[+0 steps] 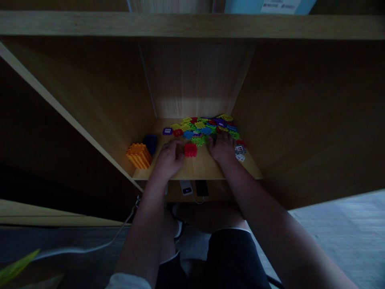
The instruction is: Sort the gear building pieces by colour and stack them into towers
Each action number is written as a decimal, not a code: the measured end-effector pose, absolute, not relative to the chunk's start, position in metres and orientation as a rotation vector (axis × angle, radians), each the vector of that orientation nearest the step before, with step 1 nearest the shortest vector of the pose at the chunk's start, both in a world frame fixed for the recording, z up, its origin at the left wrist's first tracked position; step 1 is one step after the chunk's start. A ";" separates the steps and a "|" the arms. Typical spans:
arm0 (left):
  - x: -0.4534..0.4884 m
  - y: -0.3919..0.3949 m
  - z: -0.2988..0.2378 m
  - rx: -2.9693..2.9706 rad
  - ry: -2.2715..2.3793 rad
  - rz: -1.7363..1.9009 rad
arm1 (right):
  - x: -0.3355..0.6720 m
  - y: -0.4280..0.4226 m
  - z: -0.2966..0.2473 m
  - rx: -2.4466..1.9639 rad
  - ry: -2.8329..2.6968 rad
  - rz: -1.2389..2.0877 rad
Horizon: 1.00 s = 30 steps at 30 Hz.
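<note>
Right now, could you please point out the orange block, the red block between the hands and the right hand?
Orange block point(140, 159): head view, its ridged side.
Red block point(190, 150): head view, its visible middle.
Right hand point(223, 147): head view, back of hand.

Plastic pieces point(206, 131), smooth wooden shelf point(207, 169)

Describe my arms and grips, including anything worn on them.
Your left grip and right grip are bare five-fingered hands; no gloves or wristbands show. Both forearms are bare. A pale sleeve edges the left arm; no right sleeve shows.
</note>
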State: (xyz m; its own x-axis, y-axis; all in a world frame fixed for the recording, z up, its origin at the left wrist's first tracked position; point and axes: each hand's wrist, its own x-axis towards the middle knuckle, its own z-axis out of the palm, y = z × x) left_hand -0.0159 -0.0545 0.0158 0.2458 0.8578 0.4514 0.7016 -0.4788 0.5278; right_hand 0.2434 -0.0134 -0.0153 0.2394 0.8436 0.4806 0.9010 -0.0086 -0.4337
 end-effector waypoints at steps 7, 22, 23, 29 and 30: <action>-0.016 -0.055 0.016 2.297 1.467 1.052 | 0.241 -0.017 -0.012 -1.813 -1.592 -0.124; -0.012 -0.064 0.027 2.357 1.344 1.317 | 0.234 -0.057 0.028 -1.174 -1.749 -0.100; -0.012 -0.065 0.029 2.376 1.324 1.329 | 0.233 -0.060 0.028 -1.139 -1.808 -0.093; -0.010 -0.075 0.035 2.584 1.225 1.262 | 0.227 -0.069 0.023 -0.990 -2.128 -0.041; -0.010 -0.075 0.035 2.625 1.193 1.238 | 0.226 -0.070 0.023 -0.975 -2.149 -0.032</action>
